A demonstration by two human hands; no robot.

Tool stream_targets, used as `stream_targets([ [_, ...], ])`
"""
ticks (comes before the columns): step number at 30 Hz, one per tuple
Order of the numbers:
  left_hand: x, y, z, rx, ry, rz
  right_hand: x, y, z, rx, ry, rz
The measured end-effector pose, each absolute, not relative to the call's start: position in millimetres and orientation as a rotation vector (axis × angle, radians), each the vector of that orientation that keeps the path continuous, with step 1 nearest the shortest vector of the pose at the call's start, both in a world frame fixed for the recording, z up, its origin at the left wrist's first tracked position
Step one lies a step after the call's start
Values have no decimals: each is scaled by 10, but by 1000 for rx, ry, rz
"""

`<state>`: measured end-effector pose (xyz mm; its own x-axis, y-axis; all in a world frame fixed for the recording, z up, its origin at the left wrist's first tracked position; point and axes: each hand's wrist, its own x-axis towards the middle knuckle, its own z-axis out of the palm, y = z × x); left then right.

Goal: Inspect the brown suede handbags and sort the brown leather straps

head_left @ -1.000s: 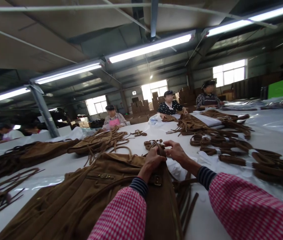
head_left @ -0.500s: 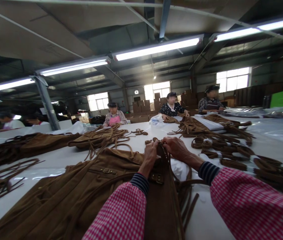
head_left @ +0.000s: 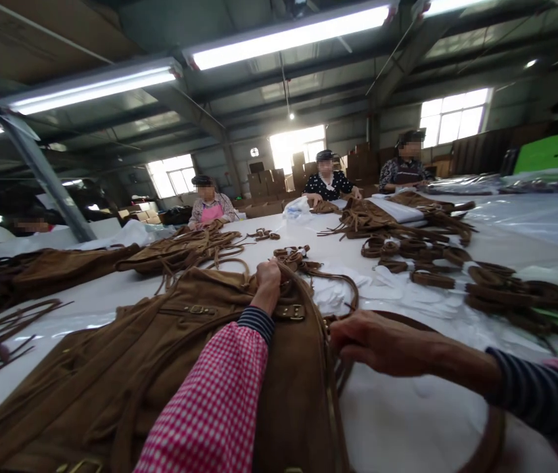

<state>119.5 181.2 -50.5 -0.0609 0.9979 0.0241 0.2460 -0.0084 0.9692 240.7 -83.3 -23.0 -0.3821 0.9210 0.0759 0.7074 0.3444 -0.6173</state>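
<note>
A large brown bag (head_left: 200,368) with buckled tabs lies in front of me, a metal zipper (head_left: 332,401) running along its right edge. My left hand (head_left: 267,279) is closed on the bag's far end, by a brass buckle (head_left: 292,312). My right hand (head_left: 374,338) is closed in a pinch against the bag's right edge, beside the zipper. What its fingertips hold is hidden. A brown strap (head_left: 493,427) loops out from under my right forearm onto the table.
Bundled brown straps (head_left: 500,286) lie at the right on the white table (head_left: 397,427). White paper pieces (head_left: 387,292) are spread before them. More brown bags (head_left: 86,272) lie at the left and far side. Co-workers (head_left: 325,180) sit across the table.
My right hand has left my left hand's side and come toward me along the bag's right edge. My left hand stays at the bag's far end. The view has tilted down slightly.
</note>
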Motion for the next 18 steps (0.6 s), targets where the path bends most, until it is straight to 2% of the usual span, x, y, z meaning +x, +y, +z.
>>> stream_targets([
  [4, 1160, 1802, -508, 1461, 1451, 1081, 2185, -1362, -417, -1436, -2022, 1116],
  [8, 1088, 1725, -417, 1670, 1463, 1105, 2087, -1551, -629, -1396, -1757, 1375],
  [13, 1059, 1339, -116, 2152, 1291, 1133, 2024, -1533, -680, -1198, -1534, 1429],
  [15, 994, 1059, 21, 2371, 1077, 1004, 2012, -1522, -666, -1087, -1505, 1453],
  [18, 738, 561, 166, 2824, 508, 547, 2012, -1490, -692, -979, -1502, 1491],
])
